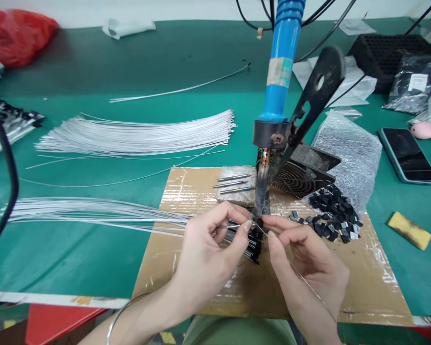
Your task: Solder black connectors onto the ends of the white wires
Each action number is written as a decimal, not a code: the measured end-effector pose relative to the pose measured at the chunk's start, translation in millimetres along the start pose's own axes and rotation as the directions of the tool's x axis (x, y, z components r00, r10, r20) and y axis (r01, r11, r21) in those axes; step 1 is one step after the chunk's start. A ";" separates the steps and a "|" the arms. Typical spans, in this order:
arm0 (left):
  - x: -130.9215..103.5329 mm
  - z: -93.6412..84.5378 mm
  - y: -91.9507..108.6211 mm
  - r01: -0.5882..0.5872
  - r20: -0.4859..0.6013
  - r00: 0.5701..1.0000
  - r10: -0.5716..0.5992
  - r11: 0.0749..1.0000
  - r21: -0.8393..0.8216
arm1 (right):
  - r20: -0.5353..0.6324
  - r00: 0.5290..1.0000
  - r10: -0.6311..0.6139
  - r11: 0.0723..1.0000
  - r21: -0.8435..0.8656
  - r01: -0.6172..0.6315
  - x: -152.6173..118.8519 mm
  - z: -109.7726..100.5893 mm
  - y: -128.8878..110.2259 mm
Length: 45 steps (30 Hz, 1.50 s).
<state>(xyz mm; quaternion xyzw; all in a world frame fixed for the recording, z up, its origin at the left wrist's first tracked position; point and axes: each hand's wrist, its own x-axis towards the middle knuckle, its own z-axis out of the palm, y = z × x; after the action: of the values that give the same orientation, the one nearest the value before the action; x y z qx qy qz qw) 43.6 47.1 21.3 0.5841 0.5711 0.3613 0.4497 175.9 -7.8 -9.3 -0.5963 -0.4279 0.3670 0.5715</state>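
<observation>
A blue soldering iron (282,72) is clamped upright, its metal tip (262,189) pointing down between my hands. My left hand (211,249) pinches a thin metal piece just below the tip. Close by on the right, my right hand (305,258) pinches a thin wire (314,291) that trails down across the palm side. The joined ends at my fingertips are too small to tell apart. Under my left hand lies a bundle of white wires (93,211) with black ends (253,249). Small black pieces (332,211) are heaped right of the tip.
A cardboard sheet (366,282) lies under the work. Metal rods (233,183) rest on a block behind my left hand. Another white wire bundle (140,135) lies at the back left. A fan (296,179), phone (409,155) and yellow sponge (409,230) are to the right.
</observation>
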 end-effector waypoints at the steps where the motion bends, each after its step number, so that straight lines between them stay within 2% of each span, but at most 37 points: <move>1: 0.1 0.1 0.1 -0.002 0.000 1.000 0.002 1.000 0.001 | 0.000 1.000 -0.002 1.000 -0.002 0.002 -0.2 0.4 -0.4; 9: -0.9 0.2 -1.2 -0.023 -0.017 1.000 0.023 1.000 -0.005 | 0.021 0.998 -0.067 0.997 -0.029 0.068 -1.5 -1.1 1.3; 23: -1.5 2.2 -3.9 -0.064 -0.016 0.998 0.064 0.998 0.000 | 0.051 0.962 -0.267 0.951 -0.150 0.272 -1.4 -2.2 8.9; 34: -1.8 1.3 -2.7 -0.095 -0.031 0.995 0.095 0.995 -0.018 | -0.002 0.961 -0.275 0.947 -0.175 0.271 -2.5 2.5 6.4; 45: -2.9 1.5 -3.9 -0.078 -0.015 0.997 0.078 0.997 -0.019 | 0.019 0.955 -0.295 0.941 -0.168 0.294 -0.9 0.5 8.9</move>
<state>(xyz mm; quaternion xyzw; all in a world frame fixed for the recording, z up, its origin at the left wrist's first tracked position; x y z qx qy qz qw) 43.5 43.9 17.4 0.5988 0.5474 0.3884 0.4369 176.0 -8.3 -18.2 -0.5731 -0.5399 0.2377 0.5688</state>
